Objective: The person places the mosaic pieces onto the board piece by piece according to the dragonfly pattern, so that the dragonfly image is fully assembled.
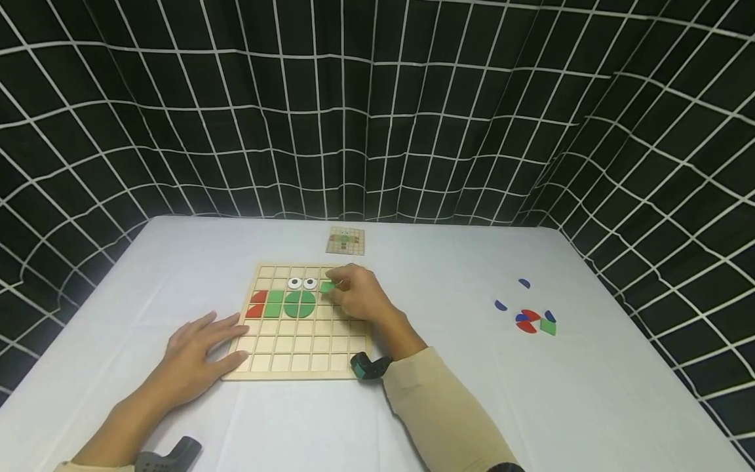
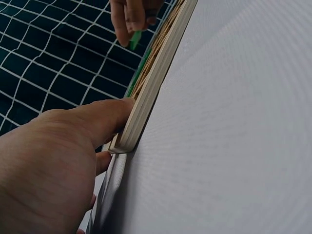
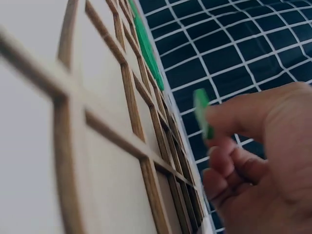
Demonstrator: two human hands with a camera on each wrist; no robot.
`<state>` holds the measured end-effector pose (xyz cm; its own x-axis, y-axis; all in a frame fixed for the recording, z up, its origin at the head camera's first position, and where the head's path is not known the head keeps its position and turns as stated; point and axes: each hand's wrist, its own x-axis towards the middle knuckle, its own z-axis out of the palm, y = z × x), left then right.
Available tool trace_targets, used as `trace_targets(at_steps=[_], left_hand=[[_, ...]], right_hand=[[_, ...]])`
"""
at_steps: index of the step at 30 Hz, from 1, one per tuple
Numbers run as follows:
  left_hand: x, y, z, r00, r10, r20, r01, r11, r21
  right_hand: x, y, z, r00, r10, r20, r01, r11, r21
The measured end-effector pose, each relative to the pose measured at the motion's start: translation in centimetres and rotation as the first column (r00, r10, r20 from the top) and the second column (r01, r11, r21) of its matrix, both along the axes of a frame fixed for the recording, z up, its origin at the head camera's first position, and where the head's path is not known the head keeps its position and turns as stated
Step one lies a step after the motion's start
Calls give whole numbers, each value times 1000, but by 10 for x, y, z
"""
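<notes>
The right hand [image 1: 358, 295] pinches a green piece [image 1: 327, 287] over the wooden board [image 1: 305, 345], just right of two eye pieces [image 1: 309, 284]; the left hand [image 1: 197, 353], fingers spread, touches the board's left edge, and the board lies on a white desk [image 1: 448, 295]

Green tile [image 1: 327, 287], tan gridded board [image 1: 299, 345], white tabletop [image 1: 448, 295], black curtain [image 1: 386, 88] checked in white

No text, label, brand, number or sign can be read in any view: none on the wooden grid board [image 1: 312, 362], the coloured pieces [image 1: 292, 297] or the dark device at the right wrist [image 1: 366, 368]. The card [image 1: 345, 240] far on the bench [image 1: 448, 282] is too small to read.
</notes>
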<state>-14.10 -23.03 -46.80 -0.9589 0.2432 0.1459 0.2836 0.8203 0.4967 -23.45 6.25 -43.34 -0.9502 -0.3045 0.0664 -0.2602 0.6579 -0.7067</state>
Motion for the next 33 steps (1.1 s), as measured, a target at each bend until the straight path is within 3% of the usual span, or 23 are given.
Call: trace_targets(at_steps=[5,13,25,30,33], left_hand=[[0,-1,1,1000,-6,-4,6,1000,5],[-1,-1,1,1000,3,0,-3,1000,-6],[0,-3,0,1000,-7,-22,7,1000,2],[-1,-4,-1,1000,-2,-15,2,1000,5],[-2,-3,-4,1000,-5,-7,5,1000,15]], right_hand=[[-1,-2,-7,1000,17,7,-18,998,62],[-2,-4,-11,999,31,-36,-28,996,87],[-1,-8,-13,998,54,-40,-50,994,96],[-2,-4,-8,996,73,-57,-68,994,85],[1,4,4,996,56,-75,-54,998,26]])
